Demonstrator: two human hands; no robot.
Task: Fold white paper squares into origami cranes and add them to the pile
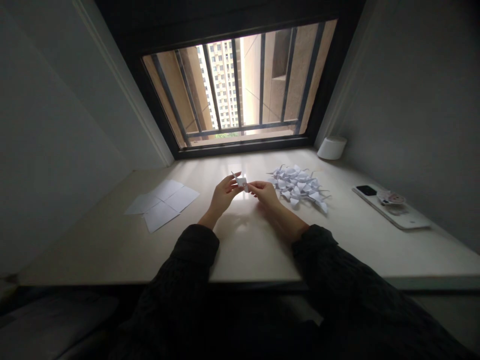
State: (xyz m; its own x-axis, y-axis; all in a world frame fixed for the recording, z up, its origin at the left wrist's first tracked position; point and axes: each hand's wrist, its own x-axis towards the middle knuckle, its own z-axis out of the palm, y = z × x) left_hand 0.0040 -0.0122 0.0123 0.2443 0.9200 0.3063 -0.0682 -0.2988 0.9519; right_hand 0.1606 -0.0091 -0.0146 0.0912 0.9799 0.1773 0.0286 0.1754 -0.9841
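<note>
A small folded white paper piece (240, 181) is held between both hands above the pale desk (243, 240). My left hand (224, 194) pinches its left side with fingers closed. My right hand (264, 193) pinches its right side. Just right of my right hand lies a pile of several folded white paper figures (299, 186). Both arms wear dark sleeves.
Flat white paper squares (162, 202) lie on the desk's left part. A white phone (392, 206) with a sticker lies at the right. A white round container (332, 147) stands by the barred window (240, 90). Walls close in on both sides.
</note>
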